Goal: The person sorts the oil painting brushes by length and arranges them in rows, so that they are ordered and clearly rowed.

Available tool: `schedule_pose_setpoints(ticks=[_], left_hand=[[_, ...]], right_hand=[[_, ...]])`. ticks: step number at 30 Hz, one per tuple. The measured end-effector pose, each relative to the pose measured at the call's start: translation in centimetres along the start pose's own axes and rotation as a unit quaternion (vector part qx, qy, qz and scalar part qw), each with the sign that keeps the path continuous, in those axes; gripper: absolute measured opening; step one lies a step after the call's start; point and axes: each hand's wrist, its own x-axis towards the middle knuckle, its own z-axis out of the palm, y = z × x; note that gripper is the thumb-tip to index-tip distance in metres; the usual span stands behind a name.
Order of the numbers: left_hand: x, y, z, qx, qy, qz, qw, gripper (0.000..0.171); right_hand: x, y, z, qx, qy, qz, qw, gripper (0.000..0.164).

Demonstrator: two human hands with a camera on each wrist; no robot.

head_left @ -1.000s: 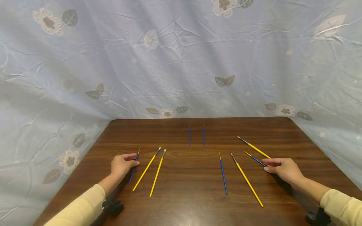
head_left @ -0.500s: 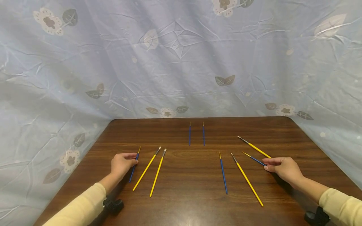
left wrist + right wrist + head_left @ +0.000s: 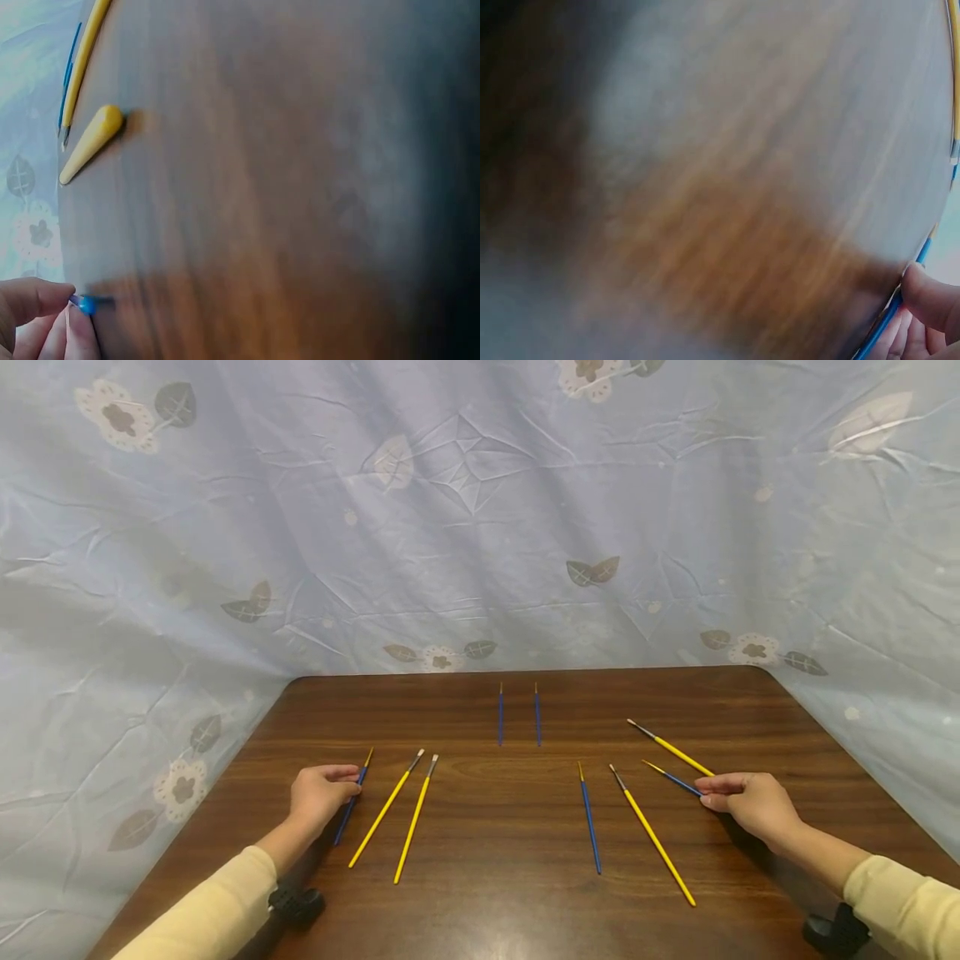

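Note:
My left hand pinches a thin blue paintbrush between thumb and fingers, its tip pointing away from me. In the left wrist view the blue brush's rounded end shows by the fingertips. On the right, my right hand pinches another blue paintbrush, tip pointing away and to the left; the rest of its handle is hidden by the hand in the head view. Just beyond it lies a yellow paintbrush, its rear end reaching the right fingers. Whether the hand touches it I cannot tell.
Two yellow paintbrushes, a left one and a right one, lie beside my left hand. A blue brush and a yellow brush lie right of centre. Two blue brushes stand apart near the back of the wooden table.
The rear end of the blue brush in my left hand has swung slightly left. The right hand's blue brush has shifted only a little. The head view has moved slightly.

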Motion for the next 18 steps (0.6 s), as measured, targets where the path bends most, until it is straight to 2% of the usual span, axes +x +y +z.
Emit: schedule_pose_setpoints(ticks=[8,18], left_hand=[[-0.1,0.4,-0.6,-0.009,-0.028,-0.005,0.9995,0.029],[0.2,1.6,-1.1,-0.02,-0.065,-0.005,0.9977,0.031]], right_hand=[[0.2,-0.2,-0.5,0.007,-0.011,0.006,1.0,0.028],[0.7,-0.9,-0.7,0.042,-0.023,0.008,0.999,0.032]])
